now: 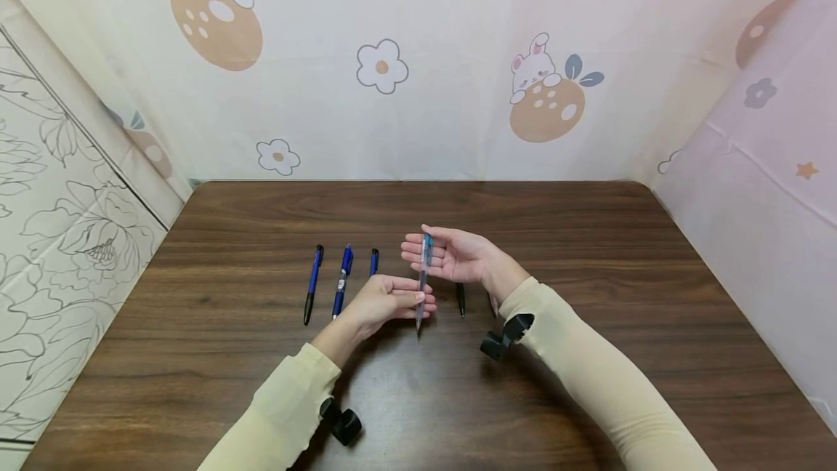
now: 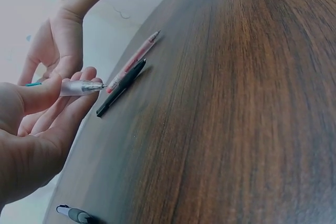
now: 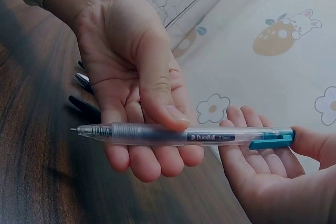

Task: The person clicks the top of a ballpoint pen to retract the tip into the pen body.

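A clear ballpoint pen (image 3: 231, 137) with a teal clip and a "DuraBall" label is held above the table between both hands. My left hand (image 1: 386, 302) pinches its lower half, thumb on top and fingers stretched out beneath. The metal tip points toward me in the head view. At the teal end is my right hand (image 1: 466, 256), palm up. Its thumb touches the pen's end, and its straight fingers (image 3: 252, 156) lie behind the barrel; the exact contact there cannot be made out.
Left on the wooden table (image 1: 163, 355) lie a blue-and-black pen (image 1: 314, 286), a blue pen (image 1: 343, 278) and another blue pen (image 1: 374, 262) partly covered by my left hand. A black pen (image 2: 122, 86) and a pink pen (image 2: 135, 59) lie on the right. A patterned curtain (image 1: 445, 115) hangs behind.
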`<state>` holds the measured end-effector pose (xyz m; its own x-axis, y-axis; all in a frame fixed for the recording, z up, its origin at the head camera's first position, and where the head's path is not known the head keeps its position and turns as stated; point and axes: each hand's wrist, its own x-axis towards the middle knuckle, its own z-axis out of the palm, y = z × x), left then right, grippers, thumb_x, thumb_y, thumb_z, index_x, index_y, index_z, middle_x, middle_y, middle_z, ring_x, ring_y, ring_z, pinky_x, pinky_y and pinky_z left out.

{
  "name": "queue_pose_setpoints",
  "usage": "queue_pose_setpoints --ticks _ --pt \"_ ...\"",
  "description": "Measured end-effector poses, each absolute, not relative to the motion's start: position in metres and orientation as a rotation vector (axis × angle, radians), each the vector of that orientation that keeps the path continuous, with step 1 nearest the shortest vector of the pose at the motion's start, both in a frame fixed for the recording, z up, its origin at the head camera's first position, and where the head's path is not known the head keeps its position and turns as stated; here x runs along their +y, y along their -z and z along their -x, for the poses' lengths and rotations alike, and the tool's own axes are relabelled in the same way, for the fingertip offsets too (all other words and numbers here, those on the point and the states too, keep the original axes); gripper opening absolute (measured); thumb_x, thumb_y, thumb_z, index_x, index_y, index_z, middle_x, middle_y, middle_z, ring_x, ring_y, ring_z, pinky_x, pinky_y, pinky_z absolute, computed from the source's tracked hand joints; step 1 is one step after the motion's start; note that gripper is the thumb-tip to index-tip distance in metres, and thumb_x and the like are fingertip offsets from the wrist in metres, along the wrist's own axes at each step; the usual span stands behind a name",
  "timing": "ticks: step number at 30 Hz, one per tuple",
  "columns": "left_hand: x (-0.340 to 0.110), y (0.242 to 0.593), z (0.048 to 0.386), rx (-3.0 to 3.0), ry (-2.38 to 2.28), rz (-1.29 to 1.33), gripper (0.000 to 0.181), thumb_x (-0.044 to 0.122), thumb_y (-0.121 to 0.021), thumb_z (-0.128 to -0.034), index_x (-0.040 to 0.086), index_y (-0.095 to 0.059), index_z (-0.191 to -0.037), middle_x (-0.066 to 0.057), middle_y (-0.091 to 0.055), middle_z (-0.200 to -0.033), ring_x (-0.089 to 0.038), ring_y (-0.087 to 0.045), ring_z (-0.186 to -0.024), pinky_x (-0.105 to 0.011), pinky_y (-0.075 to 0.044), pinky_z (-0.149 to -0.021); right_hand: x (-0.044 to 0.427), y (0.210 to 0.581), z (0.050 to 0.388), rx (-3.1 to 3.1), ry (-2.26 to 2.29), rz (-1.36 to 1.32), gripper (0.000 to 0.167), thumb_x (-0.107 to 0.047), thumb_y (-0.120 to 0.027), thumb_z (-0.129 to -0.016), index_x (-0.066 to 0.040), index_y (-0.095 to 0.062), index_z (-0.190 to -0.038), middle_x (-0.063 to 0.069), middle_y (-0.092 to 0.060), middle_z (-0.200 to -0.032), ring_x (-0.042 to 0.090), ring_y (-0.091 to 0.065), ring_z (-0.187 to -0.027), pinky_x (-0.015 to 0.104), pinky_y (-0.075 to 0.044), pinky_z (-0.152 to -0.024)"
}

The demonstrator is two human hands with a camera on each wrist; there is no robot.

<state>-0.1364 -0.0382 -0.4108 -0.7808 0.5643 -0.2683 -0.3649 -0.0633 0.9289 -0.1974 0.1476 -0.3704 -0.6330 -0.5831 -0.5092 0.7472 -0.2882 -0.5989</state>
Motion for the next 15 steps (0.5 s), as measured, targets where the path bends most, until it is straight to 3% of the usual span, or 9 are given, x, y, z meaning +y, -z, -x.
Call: queue_pose_setpoints --ticks 2,5,8,10,15 --pt "-0.0381 0.4103 0.1362 1.598 -1.904 -0.213 0.035 -0.001 -0.055 -0.0944 -0.02 -0.051 -0.123 -0.025 -0.07 -0.107 -0.016 -0.072 -0.088 -0.038 -0.057 -0.09 0.1468 0.37 0.1975 1.07 2.006 -0.248 0.037 -0.029 -0.045 -0.102 -0.005 -0.056 -0.129 0.007 -0.074 -0.107 0.019 -0.071 -0.1 0.031 -0.057 -0.089" --pt "-0.0379 0.4091 0.1361 1.609 -1.9 -0.211 0.035 -0.001 -0.055 -0.0944 -0.02 -0.051 -0.123 -0.023 -0.071 -0.106 -0.015 -0.072 -0.088 -0.038 -0.058 -0.089 0.1459 0.3694 0.1977 1.061 2.015 -0.258 0.047 -0.027 -0.043 -0.103 -0.006 -0.04 -0.145 0.008 -0.074 -0.104 0.019 -0.071 -0.098 0.03 -0.058 -0.088" --pt "-0.0375 0.4073 0.1359 1.616 -1.893 -0.208 0.034 0.0 -0.055 -0.0944 -0.02 -0.052 -0.122 -0.021 -0.072 -0.104 -0.015 -0.072 -0.087 -0.037 -0.058 -0.089 0.1454 0.3692 0.1975 1.05 2.021 -0.268 0.054 -0.026 -0.041 -0.104 -0.005 -0.025 -0.151 0.008 -0.075 -0.103 0.019 -0.071 -0.097 0.031 -0.058 -0.087" --pt "-0.0374 0.4066 0.1358 1.615 -1.893 -0.205 0.034 -0.001 -0.055 -0.0944 -0.02 -0.052 -0.122 -0.02 -0.072 -0.103 -0.015 -0.072 -0.086 -0.037 -0.058 -0.089 0.1451 0.3689 0.1971 1.046 2.028 -0.281 0.046 -0.026 -0.042 -0.104 -0.006 -0.04 -0.145 0.009 -0.075 -0.102 0.02 -0.072 -0.097 0.031 -0.058 -0.087" --pt "-0.0376 0.4064 0.136 1.611 -1.89 -0.205 0.035 -0.001 -0.055 -0.0946 -0.02 -0.051 -0.123 -0.021 -0.072 -0.104 -0.015 -0.072 -0.087 -0.038 -0.058 -0.09 0.1452 0.368 0.1969 1.049 2.031 -0.286 0.045 -0.026 -0.043 -0.103 -0.005 -0.042 -0.143 0.009 -0.075 -0.103 0.02 -0.072 -0.097 0.032 -0.059 -0.087"
